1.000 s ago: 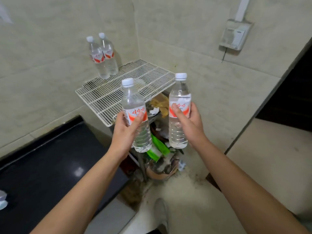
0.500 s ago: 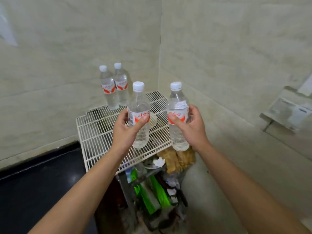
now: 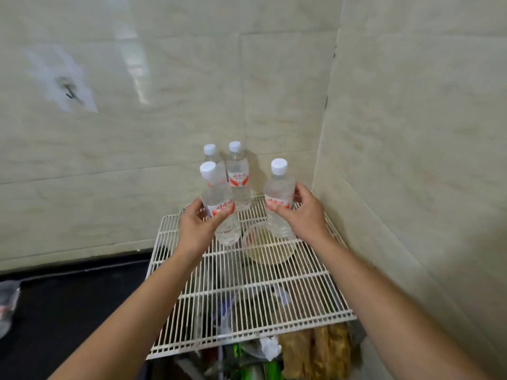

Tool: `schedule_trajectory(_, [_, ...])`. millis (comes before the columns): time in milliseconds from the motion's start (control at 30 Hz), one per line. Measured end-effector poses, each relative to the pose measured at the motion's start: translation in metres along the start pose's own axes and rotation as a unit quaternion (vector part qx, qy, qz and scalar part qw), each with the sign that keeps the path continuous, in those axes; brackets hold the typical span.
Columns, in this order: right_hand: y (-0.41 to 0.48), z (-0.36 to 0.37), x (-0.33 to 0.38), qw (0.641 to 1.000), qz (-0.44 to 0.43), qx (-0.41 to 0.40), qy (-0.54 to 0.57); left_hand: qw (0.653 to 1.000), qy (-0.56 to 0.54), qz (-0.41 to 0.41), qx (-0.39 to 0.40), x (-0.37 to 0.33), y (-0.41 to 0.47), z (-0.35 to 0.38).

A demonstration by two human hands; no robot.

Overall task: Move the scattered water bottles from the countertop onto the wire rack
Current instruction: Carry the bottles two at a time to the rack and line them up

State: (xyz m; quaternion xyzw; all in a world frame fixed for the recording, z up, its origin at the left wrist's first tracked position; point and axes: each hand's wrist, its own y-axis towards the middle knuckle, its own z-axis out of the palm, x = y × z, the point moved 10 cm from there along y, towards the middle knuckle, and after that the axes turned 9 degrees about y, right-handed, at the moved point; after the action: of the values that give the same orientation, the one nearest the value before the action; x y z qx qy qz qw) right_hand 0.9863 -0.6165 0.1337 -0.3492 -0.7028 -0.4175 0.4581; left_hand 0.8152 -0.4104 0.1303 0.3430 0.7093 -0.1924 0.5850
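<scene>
My left hand (image 3: 196,229) grips a clear water bottle (image 3: 219,207) with a white cap and red-and-white label, held upright low over the white wire rack (image 3: 247,303). My right hand (image 3: 304,212) holds a second, matching bottle (image 3: 278,187) upright over the rack's back right part. I cannot tell whether either bottle's base touches the wires. Two more bottles stand at the rack's back edge against the wall: one (image 3: 238,174) in plain sight, the other (image 3: 211,153) partly hidden behind the left-hand bottle.
The rack fills a corner between two tiled walls. A round pale bowl (image 3: 270,249) shows through the wires just in front of the held bottles. Bags and clutter (image 3: 312,352) lie under the rack's front edge. A black countertop (image 3: 68,305) runs left, with a crumpled plastic item (image 3: 6,305) on it.
Both hands have carried their bottles forward and down over the rack, close to the two standing bottles. The view has moved in toward the corner.
</scene>
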Motion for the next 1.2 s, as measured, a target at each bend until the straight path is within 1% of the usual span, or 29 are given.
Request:
schedule_trajectory(100, [0.026,0.018,-0.019,0.999,0.008,0.027,0.034,0.999,0.020,-0.009,-0.037,0.006,0.016,-0.008])
schedule_trajectory(200, [0.042,0.034,-0.030,0.998,0.012,0.044,0.040,0.997,0.030,-0.020,-0.071,0.018,0.037,-0.021])
schedule_trajectory(433, [0.079,0.059,-0.038,0.998,0.020,0.039,0.045,0.992,0.054,-0.038,-0.110,0.043,0.102,-0.051])
schedule_trajectory(567, [0.100,0.073,-0.044,0.998,0.021,0.045,0.035,0.996,0.013,-0.048,-0.080,0.058,0.132,-0.058])
schedule_trajectory(667, [0.107,0.081,-0.048,0.997,0.029,0.068,0.032,0.997,-0.007,-0.059,-0.046,0.070,0.141,-0.050])
schedule_trajectory(767, [0.111,0.084,-0.064,0.994,0.058,0.088,0.035,0.997,0.012,-0.070,-0.025,0.079,0.146,-0.046])
schedule_trajectory(900, [0.103,0.091,-0.098,0.988,0.102,0.118,-0.012,0.994,0.031,-0.107,-0.004,0.101,0.147,-0.045])
schedule_trajectory(1000, [0.099,0.094,-0.113,0.987,0.127,0.099,-0.022,0.992,0.050,-0.117,0.018,0.117,0.141,-0.039])
schedule_trajectory(1067, [0.101,0.100,-0.116,0.986,0.125,0.100,-0.040,0.992,0.049,-0.112,0.028,0.121,0.136,-0.033])
schedule_trajectory(1133, [0.103,0.109,-0.114,0.984,0.122,0.121,-0.050,0.992,0.051,-0.110,0.029,0.123,0.133,-0.029])
schedule_trajectory(1200, [0.106,0.110,-0.117,0.984,0.126,0.119,-0.052,0.991,0.058,-0.113,0.029,0.126,0.132,-0.027])
